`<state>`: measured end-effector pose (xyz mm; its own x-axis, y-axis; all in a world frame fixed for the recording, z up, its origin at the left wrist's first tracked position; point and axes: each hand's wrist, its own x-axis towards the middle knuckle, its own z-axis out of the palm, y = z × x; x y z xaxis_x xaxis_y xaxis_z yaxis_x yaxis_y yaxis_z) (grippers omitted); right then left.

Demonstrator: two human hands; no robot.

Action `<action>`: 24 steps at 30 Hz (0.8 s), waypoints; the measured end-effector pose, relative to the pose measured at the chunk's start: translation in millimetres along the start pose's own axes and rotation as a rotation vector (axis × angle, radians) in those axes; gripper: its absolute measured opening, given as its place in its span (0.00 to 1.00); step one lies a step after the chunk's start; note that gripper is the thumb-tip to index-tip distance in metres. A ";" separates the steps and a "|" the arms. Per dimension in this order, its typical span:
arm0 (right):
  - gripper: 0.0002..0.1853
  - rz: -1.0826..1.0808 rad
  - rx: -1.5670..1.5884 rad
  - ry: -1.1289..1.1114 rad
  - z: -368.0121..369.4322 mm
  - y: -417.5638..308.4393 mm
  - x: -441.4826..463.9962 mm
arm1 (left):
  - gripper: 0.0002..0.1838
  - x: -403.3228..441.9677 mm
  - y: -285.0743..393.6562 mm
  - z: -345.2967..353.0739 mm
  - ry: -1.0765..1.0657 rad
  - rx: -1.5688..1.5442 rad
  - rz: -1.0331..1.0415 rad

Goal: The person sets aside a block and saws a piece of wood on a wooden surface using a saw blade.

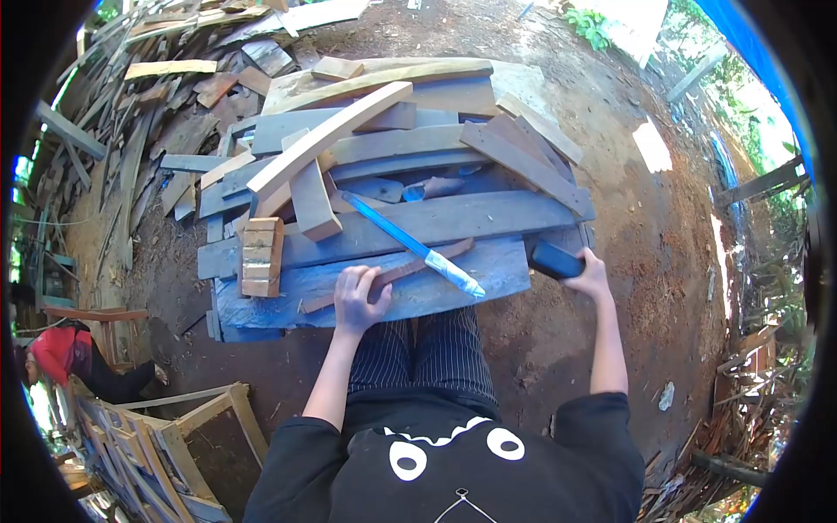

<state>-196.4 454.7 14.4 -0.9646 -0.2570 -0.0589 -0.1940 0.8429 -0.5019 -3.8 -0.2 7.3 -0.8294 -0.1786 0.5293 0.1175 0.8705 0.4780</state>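
My left hand lies over a thin, curved reddish-brown wooden strip, its fingers bent around it and pressing it to the board beneath. My right hand, off the table's right edge, is closed around the end of a black, rounded rectangular object; its exact kind is not clear. Between the hands a long blue blade-like tool lies slantwise, its handle end wrapped in white and pointing toward me. Under these is a weathered plank worktop.
A notched wooden block stands at the worktop's left. Curved and straight offcuts pile up across its far half. Scrap wood heaps at the far left. A person in red bends near a wooden frame at lower left.
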 end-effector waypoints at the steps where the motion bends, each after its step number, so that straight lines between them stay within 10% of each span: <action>1: 0.30 -0.067 -0.042 0.055 -7.8 8.3 -6.1 | 0.18 0.3 -0.5 0.0 -0.011 0.003 0.010; 10: 0.20 0.037 0.449 0.259 -99.0 -9.1 147.5 | 0.21 5.2 -2.4 -2.8 -0.102 -0.015 0.035; 17: 0.39 0.499 -0.081 0.449 -33.9 -39.7 421.4 | 0.21 1.6 -6.0 -2.1 -0.190 0.058 0.016; 24: 0.46 0.584 -0.306 0.341 40.5 -58.3 487.4 | 0.20 3.7 -4.6 -2.8 -0.195 0.105 -0.011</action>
<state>-648.0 261.1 -20.0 -0.9184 0.3920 0.0536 0.3741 0.9045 -0.2050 -5.9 -6.1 9.0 -0.9213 -0.1051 0.3743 0.0590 0.9138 0.4020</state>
